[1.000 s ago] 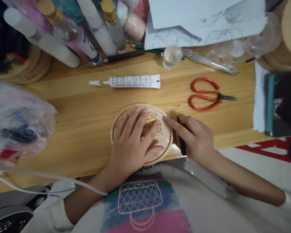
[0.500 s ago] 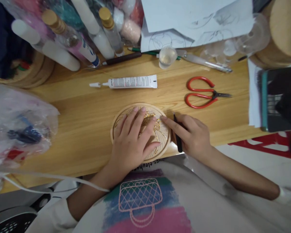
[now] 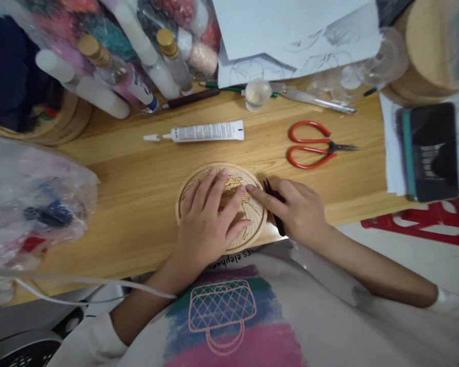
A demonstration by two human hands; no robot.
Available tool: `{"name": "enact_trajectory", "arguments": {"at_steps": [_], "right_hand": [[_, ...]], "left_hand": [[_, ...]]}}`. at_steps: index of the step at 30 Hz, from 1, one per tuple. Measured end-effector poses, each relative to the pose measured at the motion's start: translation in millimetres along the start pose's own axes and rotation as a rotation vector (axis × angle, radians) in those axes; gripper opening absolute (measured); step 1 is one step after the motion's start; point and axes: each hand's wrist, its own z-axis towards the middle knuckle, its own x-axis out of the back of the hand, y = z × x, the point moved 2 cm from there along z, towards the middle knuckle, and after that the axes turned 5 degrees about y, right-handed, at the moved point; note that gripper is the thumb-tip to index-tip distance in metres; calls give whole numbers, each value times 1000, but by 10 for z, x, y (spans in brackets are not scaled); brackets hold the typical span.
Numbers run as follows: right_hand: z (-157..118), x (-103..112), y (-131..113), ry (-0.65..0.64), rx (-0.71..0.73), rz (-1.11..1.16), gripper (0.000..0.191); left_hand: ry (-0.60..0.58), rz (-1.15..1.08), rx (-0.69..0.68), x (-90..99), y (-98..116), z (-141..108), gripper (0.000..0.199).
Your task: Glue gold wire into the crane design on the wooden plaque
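A round wooden plaque [image 3: 257,224] with carved lines and gold wire lies near the table's front edge. My left hand [image 3: 206,219] rests flat over its left and middle part, fingers spread, hiding much of the pattern. From the right, my right hand [image 3: 296,209] reaches in, its index fingertip on the gold wire beside my left index finger. Black tweezers [image 3: 278,221] are held in the curled fingers of that hand, their tips pointing away from me, just off the plaque's right rim.
Red-handled scissors [image 3: 311,145] lie behind my right hand. Behind the plaque are a white tube [image 3: 208,131], its separate cap, and a small clear cup [image 3: 257,94]. A plastic bag [image 3: 42,199] is at left, a phone [image 3: 432,153] at right.
My right hand has shifted slightly left, its index fingertip further in over the plaque. The tweezers have tilted and their two tips now show apart. The whole view has moved a little.
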Motion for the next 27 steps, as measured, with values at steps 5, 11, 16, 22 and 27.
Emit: {"name": "enact_trajectory", "arguments": {"at_steps": [5,11,16,22,27], "right_hand": [[12,-13,-6,-1,0,-11,34],[7,-16,1,2,-2,-23,35],[-37,-26,24,-6,-61,17,34],[-57,-29,48,16,-112,117,32],[-33,6,107,140,-290,425,34]], "left_hand": [[7,20,-15,-7,7,5,46],[10,19,-9,-18,4,0,45],[13,-3,-3,-31,-8,-16,47],[0,-4,3,-19,-5,-6,49],[-13,-2,22,-34,-1,-10,47]]}}
